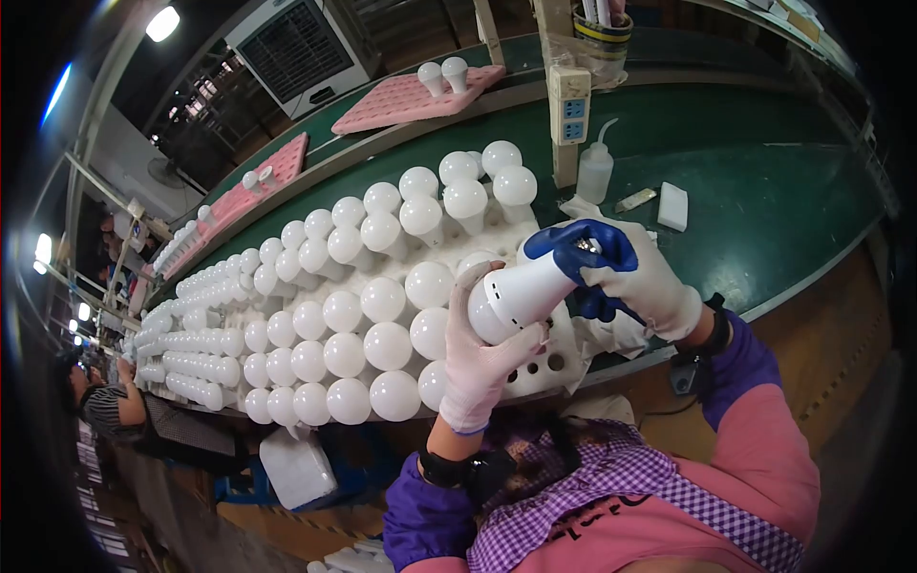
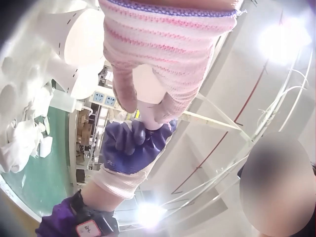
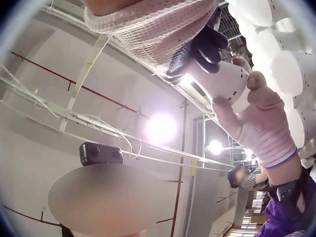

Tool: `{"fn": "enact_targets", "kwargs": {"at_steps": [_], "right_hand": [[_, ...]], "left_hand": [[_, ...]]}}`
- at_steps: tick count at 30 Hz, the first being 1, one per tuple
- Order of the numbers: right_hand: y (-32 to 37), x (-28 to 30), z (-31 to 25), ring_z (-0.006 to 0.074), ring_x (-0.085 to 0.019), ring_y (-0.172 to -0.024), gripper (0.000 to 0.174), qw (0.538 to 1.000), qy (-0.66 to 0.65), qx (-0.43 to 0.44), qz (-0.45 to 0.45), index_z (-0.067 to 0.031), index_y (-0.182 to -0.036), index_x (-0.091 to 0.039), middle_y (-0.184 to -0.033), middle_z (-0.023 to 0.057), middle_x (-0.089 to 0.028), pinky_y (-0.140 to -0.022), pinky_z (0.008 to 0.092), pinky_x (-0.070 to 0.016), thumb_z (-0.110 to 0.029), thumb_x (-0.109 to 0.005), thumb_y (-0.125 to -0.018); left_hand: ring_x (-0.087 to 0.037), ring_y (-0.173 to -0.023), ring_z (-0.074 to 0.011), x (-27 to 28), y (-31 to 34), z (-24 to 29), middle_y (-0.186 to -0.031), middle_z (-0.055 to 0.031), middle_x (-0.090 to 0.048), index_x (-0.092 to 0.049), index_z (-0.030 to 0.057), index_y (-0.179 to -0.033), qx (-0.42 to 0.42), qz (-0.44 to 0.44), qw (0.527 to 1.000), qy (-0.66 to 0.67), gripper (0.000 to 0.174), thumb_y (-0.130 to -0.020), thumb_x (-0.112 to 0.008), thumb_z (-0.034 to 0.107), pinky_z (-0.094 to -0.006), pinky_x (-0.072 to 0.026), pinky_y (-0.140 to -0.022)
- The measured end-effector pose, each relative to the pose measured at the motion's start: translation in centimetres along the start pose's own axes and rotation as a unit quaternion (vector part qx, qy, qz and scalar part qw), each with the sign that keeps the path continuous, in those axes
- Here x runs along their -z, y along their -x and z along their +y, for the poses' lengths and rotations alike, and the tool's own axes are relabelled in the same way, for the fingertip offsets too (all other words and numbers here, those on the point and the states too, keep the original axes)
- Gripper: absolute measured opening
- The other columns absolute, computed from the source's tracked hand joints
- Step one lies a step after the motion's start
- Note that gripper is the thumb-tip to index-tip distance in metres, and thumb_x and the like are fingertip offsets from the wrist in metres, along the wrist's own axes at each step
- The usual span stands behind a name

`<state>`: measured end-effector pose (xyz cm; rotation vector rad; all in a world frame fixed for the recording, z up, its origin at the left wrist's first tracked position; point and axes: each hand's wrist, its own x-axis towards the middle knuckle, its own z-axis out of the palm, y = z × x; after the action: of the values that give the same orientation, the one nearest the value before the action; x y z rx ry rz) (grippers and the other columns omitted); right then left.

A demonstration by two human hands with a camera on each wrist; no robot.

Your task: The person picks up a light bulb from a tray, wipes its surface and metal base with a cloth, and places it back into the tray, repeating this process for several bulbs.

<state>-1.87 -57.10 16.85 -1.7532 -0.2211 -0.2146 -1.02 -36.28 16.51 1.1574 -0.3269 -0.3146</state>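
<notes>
A white LED light bulb [image 1: 531,294] lies tilted between both hands in the head view, its cap end up to the right. My left hand [image 1: 472,374], in a white and pink striped glove, grips the bulb round its wide part. At the narrow end, the blue-coated fingers of my right hand [image 1: 638,274] curl round the cap, with a bit of metal showing between them. The right wrist view shows the same bulb [image 3: 219,83] held from both ends. Below the hands is a white foam tray [image 1: 564,355] with round holes.
Long rows of white bulbs [image 1: 382,299] stand in foam to the left. On the green bench [image 1: 745,191] are a squeeze bottle [image 1: 594,174] and a white block [image 1: 672,206]. A post carries a socket box [image 1: 570,105]. Pink trays [image 1: 411,100] lie behind. Another person [image 1: 113,406] sits far left.
</notes>
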Motion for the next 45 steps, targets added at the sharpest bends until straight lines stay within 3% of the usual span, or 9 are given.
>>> {"fn": "enact_targets", "kwargs": {"at_steps": [7,8,13,19,27,33,38,40,45], "right_hand": [[0.4,0.0,-1.4,0.0155,-0.048,-0.099,0.038,0.991,-0.105,-0.081,-0.014,-0.0003,-0.111,-0.062,-0.101,0.0065,-0.046,-0.086,0.0271,-0.0412,-0.021,-0.07,-0.08],[0.5,0.0,-1.5,0.0127,-0.054,-0.094,0.036,0.993,-0.093,-0.069,-0.013,-0.0008,-0.112,-0.063,-0.101,0.0061,-0.056,-0.082,0.0249,-0.0454,-0.023,-0.068,-0.084],[1.2,-0.7,-0.6,0.0027,-0.057,-0.076,0.036,0.994,-0.111,-0.011,0.005,0.0009,-0.113,-0.062,-0.098,0.0032,-0.064,-0.06,0.0172,-0.0467,-0.024,-0.067,-0.088],[2.1,-1.3,-2.2,0.0028,-0.056,-0.073,0.032,0.986,-0.142,-0.078,0.027,0.0005,-0.113,-0.062,-0.095,0.0022,-0.064,-0.059,0.0166,-0.0462,-0.019,-0.065,-0.088],[1.6,-1.0,-1.8,0.0044,-0.058,-0.062,0.031,0.976,-0.171,-0.124,0.062,0.0007,-0.113,-0.06,-0.087,0.0023,-0.064,-0.055,0.0177,-0.0483,-0.013,-0.065,-0.085],[1.0,0.8,-2.7,0.0079,-0.064,-0.064,0.051,0.963,-0.125,-0.17,-0.17,-0.0071,-0.135,-0.051,-0.096,0.0075,-0.067,-0.051,0.0178,-0.0507,-0.014,-0.063,-0.086],[2.2,0.8,-2.6,0.0037,-0.057,-0.052,0.053,0.956,-0.152,-0.217,-0.123,-0.0051,-0.136,-0.049,-0.072,0.0035,-0.065,-0.046,0.0162,-0.0458,-0.012,-0.064,-0.085],[3.0,1.0,-3.0,0.004,-0.058,-0.056,0.054,0.957,-0.128,-0.235,-0.113,-0.007,-0.136,-0.049,-0.077,0.0044,-0.066,-0.047,0.0168,-0.0464,-0.012,-0.064,-0.085],[4.8,1.1,-3.3,0.0048,-0.06,-0.062,0.055,0.959,-0.159,-0.229,-0.056,-0.0079,-0.136,-0.049,-0.088,0.0042,-0.066,-0.05,0.0167,-0.048,-0.014,-0.066,-0.085]], "left_hand": [[-0.064,-0.087,-0.0217,-0.9,-0.2,0.0,-0.109,-0.0138,-0.054,-0.035,0.0019,-0.132,0.026,-0.01,0.994,0.11,0.069,-0.075,-0.073,0.008,-0.0269,-0.0557,-0.066],[-0.064,-0.087,-0.0217,-1.0,-0.1,-0.2,-0.109,-0.0138,-0.054,-0.035,0.0019,-0.132,0.026,-0.009,0.993,0.113,0.069,-0.075,-0.073,0.008,-0.0269,-0.0557,-0.066],[-0.065,-0.087,-0.0217,-1.1,0.1,-0.3,-0.109,-0.0133,-0.056,-0.046,0.0025,-0.126,0.01,0.037,0.996,0.082,0.041,-0.094,-0.054,0.027,-0.0275,-0.0557,-0.058],[-0.065,-0.082,-0.022,-1.1,-1.1,-0.4,-0.101,-0.0104,-0.06,-0.047,0.0064,-0.127,0.084,0.081,0.986,0.118,0.048,-0.099,-0.036,0.045,-0.0301,-0.0528,-0.05],[-0.064,-0.096,-0.0264,-0.1,-0.9,-0.4,-0.119,-0.0151,-0.055,-0.039,0.0002,-0.136,0.083,0.024,0.983,0.164,0.055,-0.092,-0.054,0.029,-0.0344,-0.0582,-0.061],[-0.064,-0.096,-0.0293,-0.8,-0.3,0.8,-0.121,-0.0191,-0.053,-0.031,-0.0031,-0.142,0.079,0.0,0.994,0.069,0.064,-0.087,-0.056,0.02,-0.0373,-0.0597,-0.066],[-0.063,-0.102,-0.031,-0.9,0.1,-0.4,-0.125,-0.0208,-0.051,-0.03,-0.005,-0.142,0.052,-0.007,0.996,0.076,0.065,-0.084,-0.053,0.012,-0.0403,-0.0601,-0.073],[-0.056,-0.113,-0.0279,-0.8,0.5,-0.9,-0.136,-0.0167,-0.043,-0.032,-0.0037,-0.142,0.052,-0.031,0.986,0.157,0.063,-0.083,-0.054,-0.001,-0.0376,-0.0583,-0.079],[-0.059,-0.11,-0.0329,-2.1,0.8,-1.4,-0.132,-0.0219,-0.046,-0.026,-0.0035,-0.144,0.038,-0.041,0.994,0.09,0.072,-0.079,-0.054,0.004,-0.0414,-0.0575,-0.083]]}}
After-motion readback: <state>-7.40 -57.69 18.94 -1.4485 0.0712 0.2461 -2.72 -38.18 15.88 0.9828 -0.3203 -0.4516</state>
